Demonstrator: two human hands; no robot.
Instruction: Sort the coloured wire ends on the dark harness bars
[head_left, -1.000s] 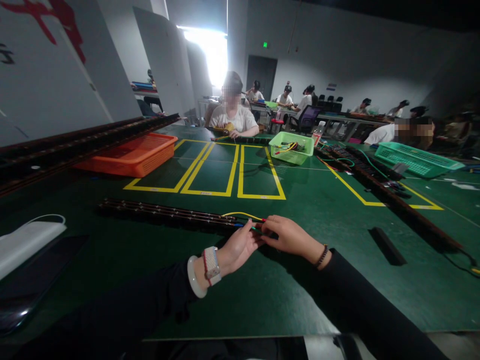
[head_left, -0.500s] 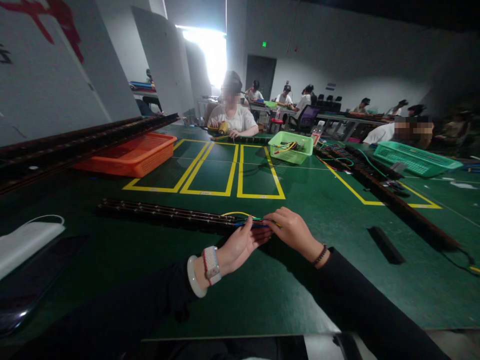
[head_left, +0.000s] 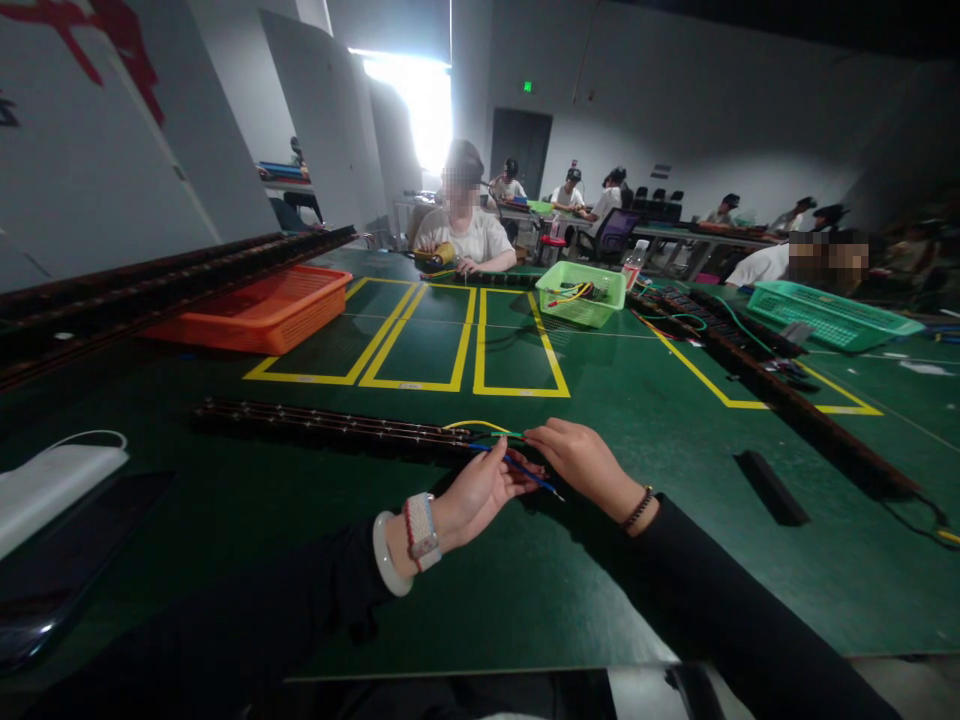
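A long dark strip (head_left: 337, 425) with rows of small shiny spots lies across the table, coloured wires coming out of its right end. My left hand (head_left: 484, 495), palm up, pinches a blue wire (head_left: 541, 479) under its thumb; the wire's bare tip points down to the right. To its right, my right hand (head_left: 585, 455) is closed, fingers pressed together at the end of a green wire (head_left: 510, 434). A yellow wire (head_left: 474, 424) arcs above the green one and runs towards the right fingers, where its end is hidden.
An orange basket (head_left: 300, 315) stands behind on the left, under long dark strips (head_left: 187, 275). Further back are a light green basket (head_left: 585, 308) with wires and a teal basket (head_left: 832, 320). A short black piece (head_left: 771, 490) lies right; a phone (head_left: 82, 560) lies left. Co-workers sit beyond.
The blue wire now sticks out separately to the lower right across my left fingers. My right hand has shifted slightly and keeps its fingers closed at the green wire.
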